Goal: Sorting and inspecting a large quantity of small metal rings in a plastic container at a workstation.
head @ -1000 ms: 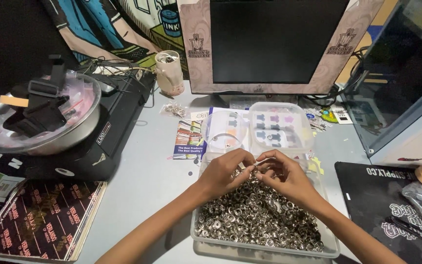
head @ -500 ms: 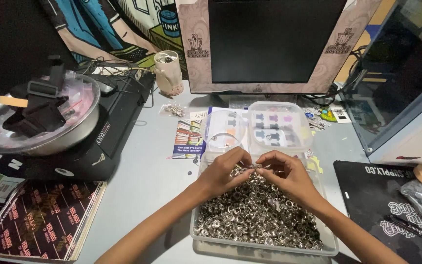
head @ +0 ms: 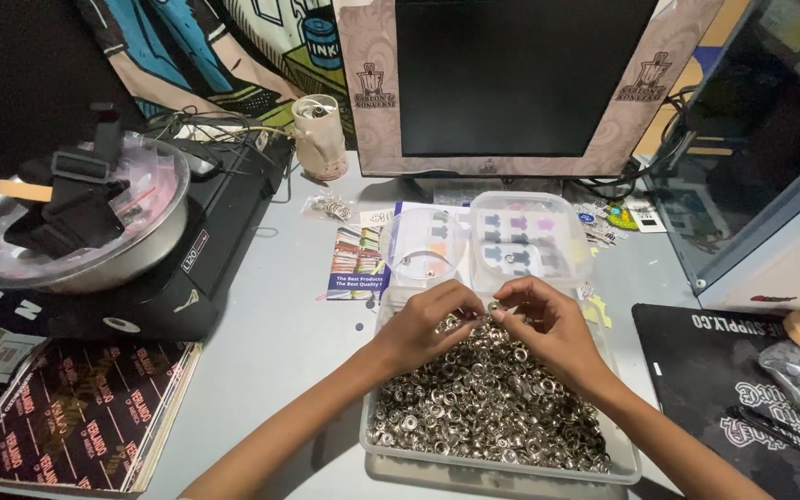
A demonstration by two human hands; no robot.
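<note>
A clear plastic tray lies on the grey desk, heaped with several small silver metal rings. Both of my hands hover over its far end. My left hand and my right hand meet fingertip to fingertip, pinching small metal rings between them. Behind the hands stand a round clear tub and a rectangular clear box showing small coloured shirt-shaped prints.
A dark monitor stands at the back. A metal bowl with black straps rests on a black machine at left. A cup, a leaflet, a patterned booklet and a black mat surround the tray.
My hands stay together over the tray's far end, with only small finger movements on the rings.
</note>
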